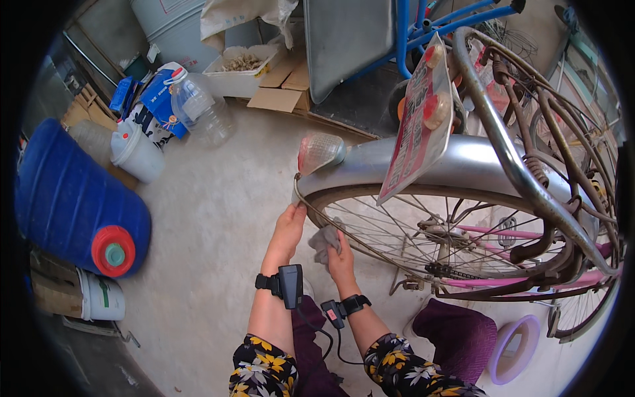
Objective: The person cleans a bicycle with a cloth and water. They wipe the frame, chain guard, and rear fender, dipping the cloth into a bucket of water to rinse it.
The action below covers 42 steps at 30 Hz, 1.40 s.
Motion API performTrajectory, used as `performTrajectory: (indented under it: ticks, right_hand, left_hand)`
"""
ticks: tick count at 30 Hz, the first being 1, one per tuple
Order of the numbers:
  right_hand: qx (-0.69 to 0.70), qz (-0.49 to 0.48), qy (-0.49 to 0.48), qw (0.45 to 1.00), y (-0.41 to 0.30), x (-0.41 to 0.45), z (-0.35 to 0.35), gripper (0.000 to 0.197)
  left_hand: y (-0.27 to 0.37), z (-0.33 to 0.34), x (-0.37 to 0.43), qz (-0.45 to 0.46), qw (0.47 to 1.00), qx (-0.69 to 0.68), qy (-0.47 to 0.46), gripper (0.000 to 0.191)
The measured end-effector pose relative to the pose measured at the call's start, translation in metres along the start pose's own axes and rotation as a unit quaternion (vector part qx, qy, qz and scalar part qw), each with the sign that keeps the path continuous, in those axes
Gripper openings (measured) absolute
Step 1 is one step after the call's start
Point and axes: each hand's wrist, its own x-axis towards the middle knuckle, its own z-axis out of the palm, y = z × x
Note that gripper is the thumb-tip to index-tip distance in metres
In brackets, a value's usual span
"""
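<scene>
A pink bicycle stands before me with its rear wheel (387, 233) towards me. My left hand (288, 231) touches the lower end of the silver rear mudguard (367, 159); its fingertips are partly hidden, so its hold is unclear. In my right hand (341, 258) is a crumpled grey cloth (325, 243), close to the tyre and the thin metal mudguard stay. Above my left hand a red and clear rear reflector (317, 153) sits on the mudguard. A plate with red writing (419, 119) and two round reflectors hangs beneath the rusty chrome rear rack (501, 139).
A purple plastic basin (513, 350) stands at my lower right. On the left lie a big blue plastic barrel (79, 198), a white bucket (104, 297) and plastic jugs (198, 104). Cardboard (280, 99) and a blue-framed metal item (352, 44) are behind the wheel.
</scene>
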Motion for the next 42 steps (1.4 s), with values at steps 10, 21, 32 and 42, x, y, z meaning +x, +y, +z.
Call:
performTrajectory:
  ticks: [10, 21, 32, 42]
  right_hand:
    - [-0.010, 0.101, -0.022, 0.995, 0.042, -0.013, 0.001, 0.049]
    - [0.132, 0.251, 0.054, 0.957, 0.038, 0.004, -0.011, 0.046]
    - [0.189, 0.362, 0.257, 0.876, 0.105, -0.024, -0.098, 0.019]
    - [0.209, 0.321, 0.017, 0.923, 0.078, -0.005, -0.031, 0.054]
  left_hand:
    - [0.003, 0.008, -0.003, 0.021, 0.997, -0.070, 0.007, 0.039]
    - [0.012, 0.011, -0.010, 0.004, 0.995, -0.094, 0.034, 0.040]
    - [0.013, 0.016, -0.010, -0.002, 0.994, -0.105, 0.036, 0.043]
    - [0.018, 0.032, -0.008, 0.021, 0.987, -0.151, 0.042, 0.039]
